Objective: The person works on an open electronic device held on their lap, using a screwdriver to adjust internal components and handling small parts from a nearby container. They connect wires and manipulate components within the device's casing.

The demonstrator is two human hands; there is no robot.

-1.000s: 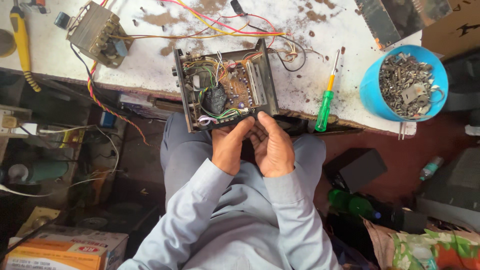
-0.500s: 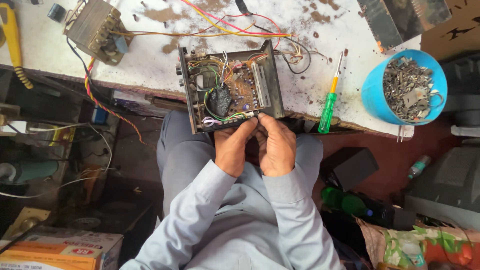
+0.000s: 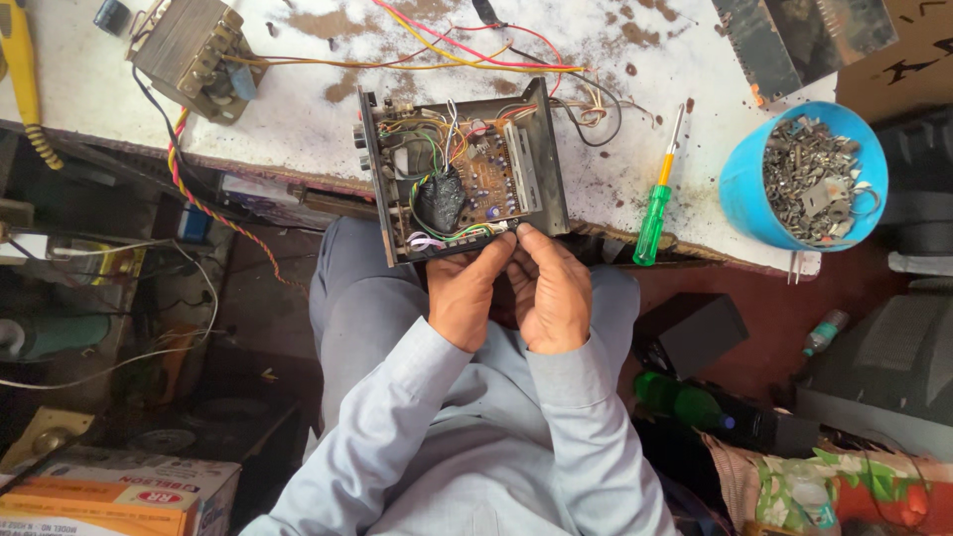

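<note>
Both hands, left hand [image 3: 469, 298] and right hand [image 3: 549, 290], pinch thin wires at the near edge of the open grey metal chassis with its brown circuit board [image 3: 459, 169]; the cover is already off.

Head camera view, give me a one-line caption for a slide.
Seated at a worn workbench, left hand and right hand pinch wires at the edge of an open amplifier chassis.

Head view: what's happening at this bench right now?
A seated person in a grey shirt works on an open electronics chassis at the near edge of a stained workbench. The left hand and right hand meet at its near edge, fingertips pinching among the wires there. A green-handled screwdriver lies to the right, beside a blue tub of metal scrap; a transformer sits far left.
</note>
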